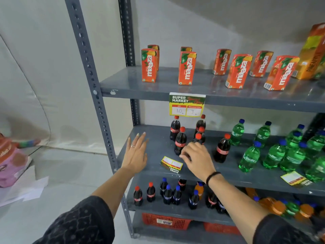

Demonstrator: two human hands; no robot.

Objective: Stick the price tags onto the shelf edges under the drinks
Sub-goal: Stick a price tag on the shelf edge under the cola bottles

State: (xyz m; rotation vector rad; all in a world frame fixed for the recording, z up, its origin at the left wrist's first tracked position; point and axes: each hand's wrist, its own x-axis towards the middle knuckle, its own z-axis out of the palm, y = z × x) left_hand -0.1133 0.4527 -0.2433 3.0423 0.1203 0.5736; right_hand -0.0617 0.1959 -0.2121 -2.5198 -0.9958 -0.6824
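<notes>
Left hand point(136, 153) flat, fingers spread, empty, above middle shelf point(228, 170). Right hand point(197, 158) curled over cola bottles point(180, 140); grip indeterminate. Loose price tag point(171, 164) between hands. Another tag point(187, 104) fixed on upper shelf edge point(140, 94).

Cartons point(149, 65) read "maaza"; hung tag point(187, 104) "SUPER MARKET", 10, 9

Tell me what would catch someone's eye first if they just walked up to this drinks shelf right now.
Probably the yellow and green price tag already hanging from the top shelf edge, under the orange Maaza cartons. Next, the two bare hands over the middle shelf: the right hand reaching at a loose tag lying flat beside the cola bottles, the left hand open and spread. Bright green Sprite bottles crowd the right side.
</notes>
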